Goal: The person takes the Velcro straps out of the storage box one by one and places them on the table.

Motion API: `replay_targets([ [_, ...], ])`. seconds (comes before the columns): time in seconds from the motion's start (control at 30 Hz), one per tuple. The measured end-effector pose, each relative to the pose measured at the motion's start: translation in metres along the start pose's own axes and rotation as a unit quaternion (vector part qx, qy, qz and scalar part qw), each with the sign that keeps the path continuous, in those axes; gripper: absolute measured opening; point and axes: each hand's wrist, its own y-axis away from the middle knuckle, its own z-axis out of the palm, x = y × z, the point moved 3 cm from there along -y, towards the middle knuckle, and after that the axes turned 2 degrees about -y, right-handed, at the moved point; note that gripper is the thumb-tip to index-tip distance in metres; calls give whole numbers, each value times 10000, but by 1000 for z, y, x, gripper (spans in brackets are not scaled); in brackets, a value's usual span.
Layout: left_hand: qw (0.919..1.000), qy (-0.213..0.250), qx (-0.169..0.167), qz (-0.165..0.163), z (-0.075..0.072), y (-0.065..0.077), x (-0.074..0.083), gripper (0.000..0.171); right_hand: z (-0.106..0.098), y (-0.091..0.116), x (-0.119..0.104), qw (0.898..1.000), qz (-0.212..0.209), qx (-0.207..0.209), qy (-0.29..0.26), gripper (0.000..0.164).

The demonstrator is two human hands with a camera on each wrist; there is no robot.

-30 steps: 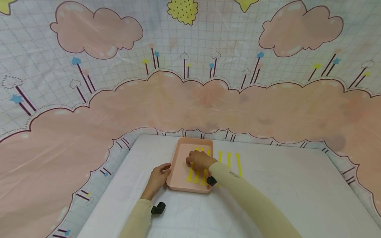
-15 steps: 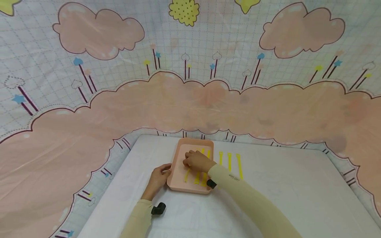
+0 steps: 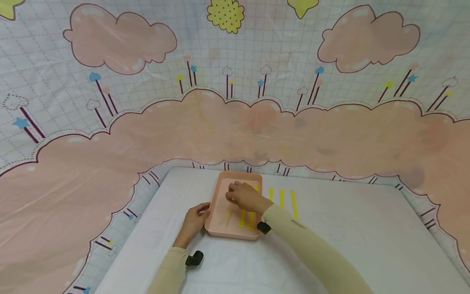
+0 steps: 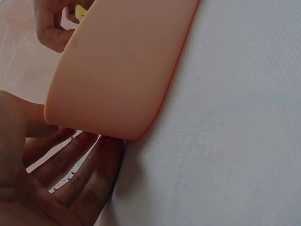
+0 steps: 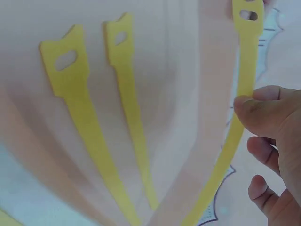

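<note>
And up it comes: the leftmost yellow strap, seen lying flat in the tray a second ago, has now been lifted, and the right hand has been shifted a touch leftward with it. The strap is pinched between thumb and index finger at the right of the right wrist view, its slotted end held at the top of that frame and its length curved down to the bottom edge; the other visible fingers are held loosely bent, clear of it. In the head view, only a blurred lower stretch is shown below the hand, over the left part of the tray.

Beneath, two more straps are laid side by side in the pink tray, just below the centre of the head frame. At its left wall, the left hand is rested, fingers slightly spread and relaxed, tips touched to the outside.

Further out, just right of the tray, three loose straps are set in a row on the white table, partly covered by the right sleeve. Behind everything, a cloud-printed backdrop is spread across the upper frame.
</note>
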Motion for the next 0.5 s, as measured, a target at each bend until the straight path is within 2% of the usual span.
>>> replay_targets([
  [0.33, 10000, -4, 56, 58, 0, -3, 0, 33, -22, 15, -5, 9968, 165, 660, -423, 7],
  [0.5, 9999, -7, 93, 50, 1, -1, 0, 33, -26, 22, -6, 9936, 195, 987, -519, 5],
])
